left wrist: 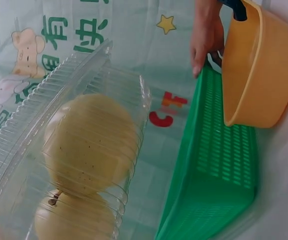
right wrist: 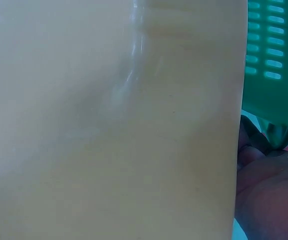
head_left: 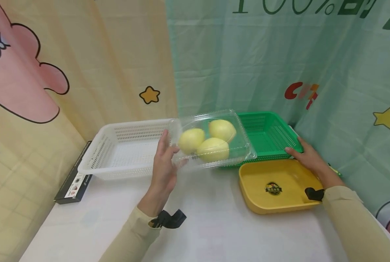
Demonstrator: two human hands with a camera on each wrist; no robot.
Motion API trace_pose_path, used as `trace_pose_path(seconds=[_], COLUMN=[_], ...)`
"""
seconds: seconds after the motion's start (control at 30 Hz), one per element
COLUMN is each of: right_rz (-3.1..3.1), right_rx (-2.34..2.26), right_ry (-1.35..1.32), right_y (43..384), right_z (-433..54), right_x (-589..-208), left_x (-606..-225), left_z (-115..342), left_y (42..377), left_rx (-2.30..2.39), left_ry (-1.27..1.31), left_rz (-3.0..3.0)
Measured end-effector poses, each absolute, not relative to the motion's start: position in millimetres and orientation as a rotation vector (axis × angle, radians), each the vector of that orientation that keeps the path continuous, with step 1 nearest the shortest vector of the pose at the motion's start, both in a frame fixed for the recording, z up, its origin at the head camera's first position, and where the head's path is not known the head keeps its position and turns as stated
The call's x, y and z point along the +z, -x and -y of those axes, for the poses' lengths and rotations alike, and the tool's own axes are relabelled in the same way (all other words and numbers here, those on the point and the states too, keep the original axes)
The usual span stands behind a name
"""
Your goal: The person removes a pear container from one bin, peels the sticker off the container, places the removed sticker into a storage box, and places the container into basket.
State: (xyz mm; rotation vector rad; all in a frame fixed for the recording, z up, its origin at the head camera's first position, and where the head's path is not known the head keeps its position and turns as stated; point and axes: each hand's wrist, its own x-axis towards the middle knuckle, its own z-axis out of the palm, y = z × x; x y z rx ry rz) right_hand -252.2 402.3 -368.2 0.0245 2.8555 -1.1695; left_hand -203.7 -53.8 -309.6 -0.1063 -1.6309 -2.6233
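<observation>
My left hand holds a clear plastic clamshell box by its left side, raised and tilted. Through the plastic, three pale yellow pears show; two of these pears fill much of the left wrist view. Behind the box stands a green perforated basket, its left part seen through the plastic. At that basket's right end, my right hand grips the rim, thumb at the front corner. The right wrist view shows the hand partly hidden by a yellow wall.
A yellow tub with a round dark label stands before the green basket, under my right wrist. Left of the box is a white perforated basket. Beside it lies a long black carton. Printed curtains hang behind the white table.
</observation>
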Motion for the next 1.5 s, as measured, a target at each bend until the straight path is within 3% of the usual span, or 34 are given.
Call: trace_pose_path(seconds=[1.0, 1.5], right_rz=[-2.857, -2.851], right_rx=[-1.139, -1.208], right_ry=[-0.059, -0.046], right_y=[256, 252], right_z=[-402, -400], right_x=[-368, -369], left_x=[-313, -333], left_z=[-64, -97], left_y=[310, 334], left_rx=[-2.418, -2.313], left_ry=[-0.002, -0.091], left_rz=[1.828, 1.965])
